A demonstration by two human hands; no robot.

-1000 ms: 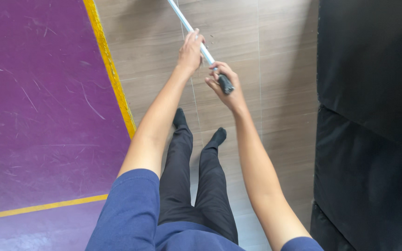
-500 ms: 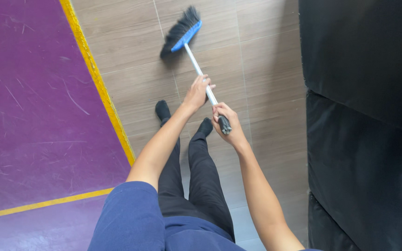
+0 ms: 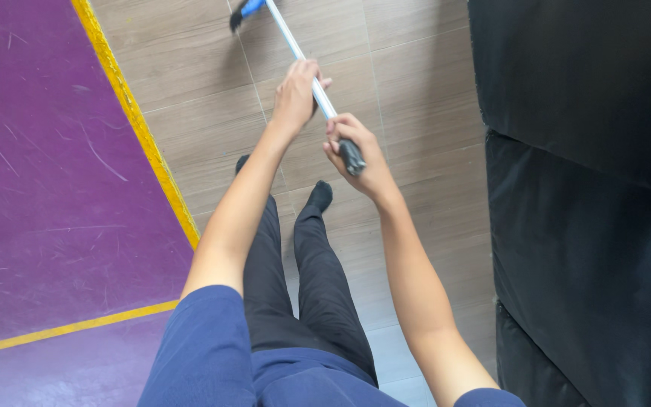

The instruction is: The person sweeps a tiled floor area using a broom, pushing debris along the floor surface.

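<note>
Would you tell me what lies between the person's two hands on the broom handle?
In the head view, only a short bare stretch of handle separates the left hand from the right hand.

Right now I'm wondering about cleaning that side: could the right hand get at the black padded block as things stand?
Probably yes. The right hand grips the broom handle near its black end, and only bare tiled floor lies between it and the black padded block. It would have to let go first.

Both arms reach forward and down; the left hand point(image 3: 295, 94) grips farther out, the right hand point(image 3: 356, 154) nearer, fingers curled closed.
</note>
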